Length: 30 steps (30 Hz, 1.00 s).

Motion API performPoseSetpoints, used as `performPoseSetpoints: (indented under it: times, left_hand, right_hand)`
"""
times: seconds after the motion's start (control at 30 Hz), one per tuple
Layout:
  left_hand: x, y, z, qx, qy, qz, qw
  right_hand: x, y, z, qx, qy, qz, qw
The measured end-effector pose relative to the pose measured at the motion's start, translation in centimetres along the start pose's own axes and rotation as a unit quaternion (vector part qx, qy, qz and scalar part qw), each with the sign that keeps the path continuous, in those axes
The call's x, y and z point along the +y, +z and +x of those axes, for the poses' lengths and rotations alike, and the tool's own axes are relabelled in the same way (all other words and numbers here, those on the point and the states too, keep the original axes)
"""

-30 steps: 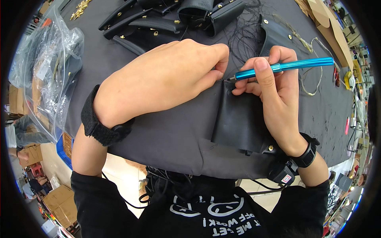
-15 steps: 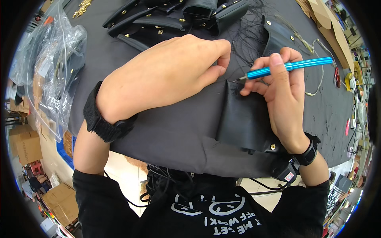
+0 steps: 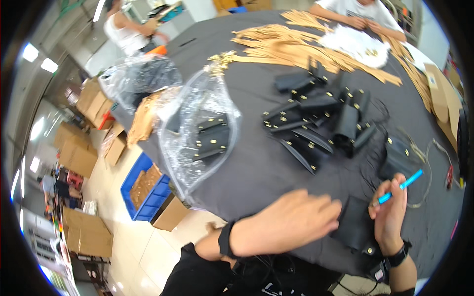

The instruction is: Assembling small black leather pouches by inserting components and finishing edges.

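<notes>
A shiny blue pen-shaped tool (image 3: pixel 401 188) is gripped in my right hand (image 3: pixel 389 217). That hand rests by the right side of a black leather pouch (image 3: pixel 351 222), which lies near the table's front edge and has a gold snap at its lower corner. Just left of the pouch is my left hand (image 3: pixel 291 222), its fingers smeared by motion, so whether it holds anything is unclear. Loose dark threads (image 3: pixel 373 170) trail above the pouch. Another black piece with gold snaps (image 3: pixel 396 157) lies beyond my right hand.
A heap of black snap pouches (image 3: pixel 316 111) fills mid-table. To its left are a clear plastic bag (image 3: pixel 185 163) of black pieces and gold hardware (image 3: pixel 222 60). Tan strips (image 3: pixel 281 47) lie at the back, near a seated person (image 3: pixel 365 17). A blue bin (image 3: pixel 154 207) stands on the floor.
The view has swung up and left, showing more table and room. My left hand has come off the pouch's top corner towards its left side; my right hand still holds the blue tool.
</notes>
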<state>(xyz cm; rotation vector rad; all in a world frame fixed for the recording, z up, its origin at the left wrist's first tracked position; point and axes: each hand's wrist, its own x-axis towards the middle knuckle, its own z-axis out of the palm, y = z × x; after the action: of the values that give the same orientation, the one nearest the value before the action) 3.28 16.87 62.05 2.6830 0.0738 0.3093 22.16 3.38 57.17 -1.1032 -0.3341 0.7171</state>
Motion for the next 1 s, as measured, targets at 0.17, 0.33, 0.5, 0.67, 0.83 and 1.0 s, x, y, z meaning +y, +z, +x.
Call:
performPoseSetpoints:
  times: [0.17, 0.33, 0.5, 0.67, 0.83, 1.0]
  left_hand:
    - [1.4, 0.5, -7.9, 0.024, -0.050, -0.256, 0.965]
    - [1.1, 4.0, -16.0, 0.002, -0.256, -0.349, 0.901]
    - [-6.7, 18.3, -28.7, 0.008, -0.406, -0.033, 0.913]
    - [-9.2, 40.2, -42.9, 0.047, -0.661, -0.016, 0.749]
    - [-5.8, 47.0, -42.5, 0.146, -0.856, -0.193, 0.456]
    - [-6.4, 45.1, -41.7, 0.245, -0.869, -0.055, 0.426]
  right_hand:
    - [0.8, -1.2, 0.3, 0.013, -0.004, -0.026, 1.000]
    - [1.0, -2.4, 1.0, -0.001, -0.013, -0.031, 0.999]
    - [1.2, -1.9, 1.4, -0.041, -0.024, -0.071, 0.996]
    - [0.7, -2.5, 1.7, -0.106, -0.007, -0.081, 0.991]
    - [0.6, -3.2, 1.5, -0.080, -0.032, -0.113, 0.990]
    - [-1.2, -6.3, 2.7, -0.145, -0.010, -0.158, 0.977]
